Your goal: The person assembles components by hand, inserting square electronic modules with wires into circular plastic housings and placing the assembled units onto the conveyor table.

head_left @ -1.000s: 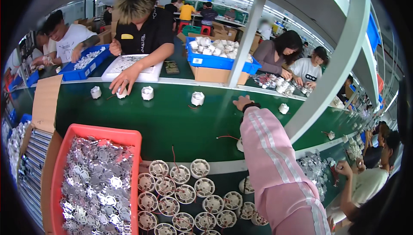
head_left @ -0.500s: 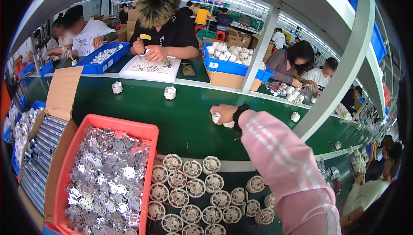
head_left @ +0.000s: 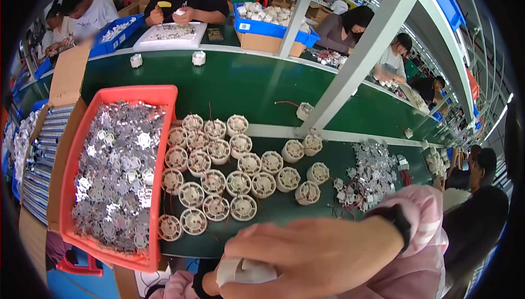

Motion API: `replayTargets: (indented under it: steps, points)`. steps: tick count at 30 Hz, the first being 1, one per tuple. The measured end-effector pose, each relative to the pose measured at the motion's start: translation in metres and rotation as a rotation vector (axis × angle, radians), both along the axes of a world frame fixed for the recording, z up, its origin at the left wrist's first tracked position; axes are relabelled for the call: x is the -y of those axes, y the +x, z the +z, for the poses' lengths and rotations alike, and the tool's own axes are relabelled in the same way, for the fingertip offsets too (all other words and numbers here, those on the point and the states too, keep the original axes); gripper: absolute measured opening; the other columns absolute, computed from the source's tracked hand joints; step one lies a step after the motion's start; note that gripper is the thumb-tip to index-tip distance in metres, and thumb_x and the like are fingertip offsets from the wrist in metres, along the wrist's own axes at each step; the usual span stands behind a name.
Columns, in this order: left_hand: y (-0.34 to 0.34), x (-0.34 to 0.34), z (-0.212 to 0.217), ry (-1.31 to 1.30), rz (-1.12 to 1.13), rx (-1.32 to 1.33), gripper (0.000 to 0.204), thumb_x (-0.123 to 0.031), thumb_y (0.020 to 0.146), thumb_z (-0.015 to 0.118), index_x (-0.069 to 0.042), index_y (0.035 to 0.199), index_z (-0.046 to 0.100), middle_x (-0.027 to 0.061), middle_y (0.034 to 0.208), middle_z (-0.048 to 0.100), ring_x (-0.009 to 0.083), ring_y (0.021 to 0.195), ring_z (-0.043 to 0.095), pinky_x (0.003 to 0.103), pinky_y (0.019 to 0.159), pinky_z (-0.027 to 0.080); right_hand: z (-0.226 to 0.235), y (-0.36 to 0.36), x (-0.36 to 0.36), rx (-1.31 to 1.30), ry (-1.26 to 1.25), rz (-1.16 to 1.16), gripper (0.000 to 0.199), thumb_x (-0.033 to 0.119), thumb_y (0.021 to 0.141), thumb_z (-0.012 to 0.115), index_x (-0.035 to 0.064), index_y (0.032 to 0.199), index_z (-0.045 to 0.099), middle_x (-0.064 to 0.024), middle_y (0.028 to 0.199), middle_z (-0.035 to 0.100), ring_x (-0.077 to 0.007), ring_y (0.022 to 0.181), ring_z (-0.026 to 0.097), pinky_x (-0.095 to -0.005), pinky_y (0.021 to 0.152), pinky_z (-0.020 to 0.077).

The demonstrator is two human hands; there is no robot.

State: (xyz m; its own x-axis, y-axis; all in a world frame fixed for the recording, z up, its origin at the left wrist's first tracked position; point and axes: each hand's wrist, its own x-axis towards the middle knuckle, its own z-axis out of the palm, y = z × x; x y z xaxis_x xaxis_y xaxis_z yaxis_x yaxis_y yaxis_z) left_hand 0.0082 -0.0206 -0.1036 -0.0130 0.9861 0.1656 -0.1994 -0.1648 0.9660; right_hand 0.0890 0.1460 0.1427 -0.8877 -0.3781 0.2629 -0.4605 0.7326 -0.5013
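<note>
Over the near edge of the counter (head_left: 281,211), toward the bottom of the view, a white plastic piece (head_left: 246,273) lies under the right hand (head_left: 306,247); it looks light and stiff, probably smooth enough to slip a little and not very fragile, so its rounded side wall seems the surest place to take hold; the right hand is curled over it from above, bent well closed and grasping it; the left hand (head_left: 210,283) meets it from the left, mostly hidden, so I cannot tell how far open it is or whether it grips too; white round housings (head_left: 243,207) stand grouped from the near edge toward the far edge; a red tray (head_left: 170,107) of silver metal plates (head_left: 115,173) stands by the left edge.
</note>
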Motion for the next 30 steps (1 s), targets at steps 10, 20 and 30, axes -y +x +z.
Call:
replayTargets:
  steps: [10, 20, 30]
  points:
    - [0.013, -0.013, 0.035, -0.02, 0.529, 0.076, 0.05, -0.018, 0.074, 0.075, -0.004, 0.114, 0.049, 0.011, 0.11, 0.054, 0.026, 0.084, 0.063, 0.034, 0.067, 0.054, -0.125, 0.049, 0.02, -0.347, -0.659, -0.643, 0.051, 0.001, 0.066, 0.078, 0.0069, 0.11, 0.053, -0.0191, 0.115, 0.05, -0.0325, 0.102, 0.055, -0.0381, 0.084, 0.0481]
    - [0.002, -0.034, 0.069, -0.145, 0.446, -0.923, 0.048, -0.011, 0.071, 0.076, -0.002, 0.113, 0.055, 0.0166, 0.114, 0.053, 0.0337, 0.089, 0.061, 0.037, 0.074, 0.052, -0.184, 0.057, -0.018, -0.227, 0.005, -1.099, 0.041, -0.001, 0.069, 0.075, 0.0056, 0.106, 0.058, -0.0126, 0.115, 0.058, -0.0235, 0.1, 0.056, -0.0338, 0.079, 0.0479]
    - [0.011, -0.06, 0.068, 0.09, 0.447, -1.077, 0.04, -0.01, 0.075, 0.072, -0.001, 0.112, 0.058, 0.0196, 0.12, 0.051, 0.0375, 0.092, 0.059, 0.04, 0.071, 0.052, -0.147, 0.138, -0.099, -0.207, 0.215, -1.549, 0.019, 0.006, 0.077, 0.066, -0.0015, 0.095, 0.067, -0.0146, 0.087, 0.064, -0.029, 0.08, 0.06, -0.0351, 0.069, 0.0474]
